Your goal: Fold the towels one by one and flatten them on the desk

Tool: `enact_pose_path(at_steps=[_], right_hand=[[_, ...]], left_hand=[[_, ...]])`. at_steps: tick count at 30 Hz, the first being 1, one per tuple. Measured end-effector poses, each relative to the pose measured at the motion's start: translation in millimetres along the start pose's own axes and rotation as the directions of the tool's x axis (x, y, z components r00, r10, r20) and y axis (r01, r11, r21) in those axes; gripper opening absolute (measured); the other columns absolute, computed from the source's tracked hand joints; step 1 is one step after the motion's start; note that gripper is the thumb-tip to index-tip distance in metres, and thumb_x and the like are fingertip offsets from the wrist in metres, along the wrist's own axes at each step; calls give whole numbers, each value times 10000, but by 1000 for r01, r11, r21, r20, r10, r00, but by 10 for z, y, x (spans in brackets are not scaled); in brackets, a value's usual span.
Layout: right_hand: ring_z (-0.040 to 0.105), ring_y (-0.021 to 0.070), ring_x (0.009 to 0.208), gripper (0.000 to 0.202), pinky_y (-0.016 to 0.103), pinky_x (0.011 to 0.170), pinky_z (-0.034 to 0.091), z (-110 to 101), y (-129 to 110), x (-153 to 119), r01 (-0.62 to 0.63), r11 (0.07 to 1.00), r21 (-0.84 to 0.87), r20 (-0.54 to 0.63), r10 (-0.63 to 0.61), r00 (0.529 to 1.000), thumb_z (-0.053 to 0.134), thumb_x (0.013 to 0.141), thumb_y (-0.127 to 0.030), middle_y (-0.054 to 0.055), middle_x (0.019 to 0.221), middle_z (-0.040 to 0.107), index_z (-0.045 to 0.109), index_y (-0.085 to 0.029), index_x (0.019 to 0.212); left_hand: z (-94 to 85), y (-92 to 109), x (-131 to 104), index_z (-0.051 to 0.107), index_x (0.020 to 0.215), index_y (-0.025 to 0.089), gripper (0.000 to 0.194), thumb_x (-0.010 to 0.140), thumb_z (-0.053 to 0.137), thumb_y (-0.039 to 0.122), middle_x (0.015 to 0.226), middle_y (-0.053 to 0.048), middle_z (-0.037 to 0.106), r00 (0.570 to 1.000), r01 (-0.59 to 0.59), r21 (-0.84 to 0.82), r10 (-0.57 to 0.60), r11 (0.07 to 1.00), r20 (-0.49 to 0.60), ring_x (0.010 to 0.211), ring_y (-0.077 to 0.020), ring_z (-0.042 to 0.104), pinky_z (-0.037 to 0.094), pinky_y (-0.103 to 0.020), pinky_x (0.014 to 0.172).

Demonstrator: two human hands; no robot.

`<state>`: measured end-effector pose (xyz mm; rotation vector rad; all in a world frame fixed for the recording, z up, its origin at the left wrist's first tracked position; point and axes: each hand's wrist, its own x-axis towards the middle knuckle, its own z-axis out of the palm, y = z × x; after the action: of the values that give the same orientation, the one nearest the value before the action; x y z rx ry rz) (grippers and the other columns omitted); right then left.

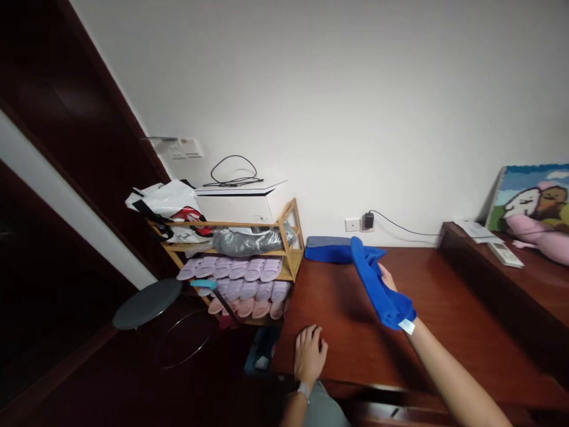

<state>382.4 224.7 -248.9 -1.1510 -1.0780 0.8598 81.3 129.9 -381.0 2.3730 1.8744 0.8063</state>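
Note:
My right hand (387, 277) is closed on a blue cloth (373, 284), held above the brown wooden table (427, 284). The cloth hangs over my fingers and wrist, and a white label shows at its lower end. Part of my right hand is hidden behind it. My left hand (310, 353) lies flat, palm down, on the table near its front left edge, with nothing in it. Against the wall at the table's back left corner lies a folded blue and grey cloth (329, 249); the held cloth overlaps it in view.
Left of the table stands a wooden rack (291, 237) with rows of slippers (249, 268) and a white box (235, 204) on top. A round stool (149, 302) is farther left. A raised ledge (471, 249) at right bears a remote (505, 254) and a pink plush toy (540, 237).

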Motion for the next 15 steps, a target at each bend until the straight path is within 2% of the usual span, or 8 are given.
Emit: enact_pose_path(at_steps=[4, 7, 9, 12, 15], right_hand=[[688, 269, 852, 489, 423, 807, 562, -326, 266, -564, -252, 966, -60, 87, 256, 963, 724, 727, -663, 100, 879, 764, 761, -193, 857], [697, 258, 752, 537, 443, 767, 580, -436, 496, -1054, -339, 937, -88, 66, 345, 936, 678, 703, -720, 84, 796, 746, 754, -206, 840], [720, 280, 815, 510, 461, 828, 580, -482, 658, -1355, -339, 932, -128, 33, 346, 938, 732, 647, -676, 79, 828, 756, 760, -225, 883], [735, 303, 949, 475, 473, 948, 555, -559, 882, -1697, -278, 927, -253, -31, 279, 960, 781, 596, -542, 53, 906, 774, 761, -277, 990], [738, 313, 1027, 417, 480, 1013, 533, -667, 997, -1866, -237, 920, -312, -35, 238, 971, 744, 623, -473, 48, 988, 794, 761, -305, 1004]], left_hand=[[-33, 25, 16, 710, 1230, 204, 346, 938, 531, 159, 1311, -101, 701, 1000, -6, -14, 7, 1000, 25, 1253, -273, 617, 471, -468, 1106], [-73, 199, -2, 731, 1141, 221, 287, 966, 507, 182, 1218, -87, 724, 999, 27, -116, -24, 993, 23, 1182, -265, 645, 497, -457, 1063], [-98, 461, -35, 729, 1098, 226, 275, 1005, 471, 220, 1135, -82, 728, 1000, 27, -238, -24, 971, 15, 1113, -254, 656, 519, -433, 1019], [-95, 1014, -120, 715, 1101, 233, 258, 1032, 469, 264, 1118, -80, 713, 999, -11, -405, 24, 914, 28, 1103, -239, 646, 523, -393, 1000], [-39, 1515, -240, 709, 1148, 259, 226, 997, 543, 243, 1145, -62, 707, 980, -81, -448, 153, 890, 127, 1106, -237, 638, 514, -386, 994]])
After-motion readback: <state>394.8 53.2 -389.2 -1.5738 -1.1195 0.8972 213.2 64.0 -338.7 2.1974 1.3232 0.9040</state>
